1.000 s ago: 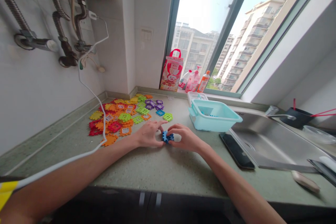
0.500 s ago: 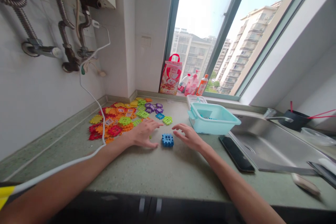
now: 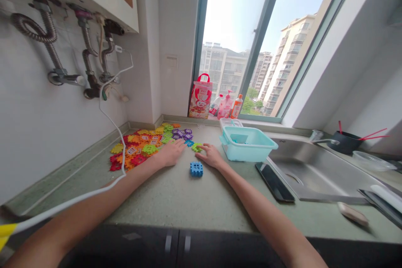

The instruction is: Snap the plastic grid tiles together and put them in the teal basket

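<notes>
A small blue block [image 3: 196, 169], built from interlocking toy pieces with a window-like grid on top, sits on the counter between my forearms. My left hand [image 3: 171, 153] lies low over the counter, fingers stretched out by the purple interlocking pieces [image 3: 183, 134] and a flat blue interlocking piece [image 3: 189, 143]. With its fingertips at the edge of a lime-green interlocking piece [image 3: 196, 147], my right hand [image 3: 211, 155] is open, fingers apart. Beyond my left wrist spreads a pile of red, orange and yellow interlocking pieces [image 3: 138, 160].
A turquoise basket [image 3: 248, 153] with some blue pieces inside stands right of my right hand. A black phone [image 3: 274, 182] lies beside the steel sink [image 3: 314, 176]. A white cable [image 3: 117, 123] runs over the pile and along my left arm. Bottles [image 3: 225, 106] line the windowsill.
Both hands have moved away from beside the blue block and farther forward: the left toward the flat blue and purple pieces, the right onto the lime-green piece. The view has shifted slightly.
</notes>
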A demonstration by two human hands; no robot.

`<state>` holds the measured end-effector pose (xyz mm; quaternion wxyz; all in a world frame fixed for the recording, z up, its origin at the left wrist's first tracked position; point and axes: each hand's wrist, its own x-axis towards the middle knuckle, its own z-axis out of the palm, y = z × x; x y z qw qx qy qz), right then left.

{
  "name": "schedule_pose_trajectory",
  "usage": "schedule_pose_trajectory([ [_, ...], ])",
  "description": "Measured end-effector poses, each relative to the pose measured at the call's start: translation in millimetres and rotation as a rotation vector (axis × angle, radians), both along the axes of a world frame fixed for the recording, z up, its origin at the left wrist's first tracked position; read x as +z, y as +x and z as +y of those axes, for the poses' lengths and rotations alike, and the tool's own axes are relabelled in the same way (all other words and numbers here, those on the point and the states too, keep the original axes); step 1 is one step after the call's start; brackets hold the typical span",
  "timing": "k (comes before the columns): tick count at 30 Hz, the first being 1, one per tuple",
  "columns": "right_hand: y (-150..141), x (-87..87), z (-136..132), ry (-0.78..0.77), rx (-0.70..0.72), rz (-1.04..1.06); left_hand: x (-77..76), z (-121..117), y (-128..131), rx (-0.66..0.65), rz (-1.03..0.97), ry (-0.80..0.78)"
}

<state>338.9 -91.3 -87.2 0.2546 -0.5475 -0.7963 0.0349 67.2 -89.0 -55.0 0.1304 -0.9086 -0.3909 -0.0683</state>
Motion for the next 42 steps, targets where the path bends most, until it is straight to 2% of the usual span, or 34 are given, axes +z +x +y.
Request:
schedule_pose_trajectory([
  [3,0,1.0,1,0.012,-0.040,0.014,8.8,10,22,0.006,0.070,-0.049],
  [8,7,0.4,-1,0.044,-0.080,0.026,22.3,19,43,0.064,0.005,-0.051],
  [12,12,0.3,-6,0.087,-0.065,0.043,22.7,7,32,0.094,-0.045,-0.020],
  [15,15,6.4,-12,0.180,-0.021,0.073,18.1,-3,17,0.097,-0.118,0.008],
  [21,9,34.2,-35,0.390,0.092,0.110,17.2,-5,4,0.065,-0.097,0.047],
  [27,-3,56.2,-59,0.381,0.241,0.122,19.7,-6,-3,0.047,-0.240,0.007],
  [32,3,73.3,-72,0.402,0.306,0.015,17.2,-3,-5,0.026,-0.253,-0.124],
  [34,6,78.0,-76,0.426,0.319,-0.002,19.4,-4,-3,0.026,-0.333,-0.134],
  [36,6,80.2,-78,0.459,0.319,-0.011,24.2,-7,0,0.009,-0.495,-0.175],
  [38,4,79.8,-79,0.494,0.315,-0.023,29.9,-11,4,-0.042,-0.733,-0.326],
  [40,1,78.1,-80,0.530,0.324,-0.036,33.5,-15,9,-0.134,-0.957,-0.555],
  [42,-2,76.0,-81,0.549,0.347,-0.047,32.9,-19,14,-0.246,-1.086,-0.757],
])
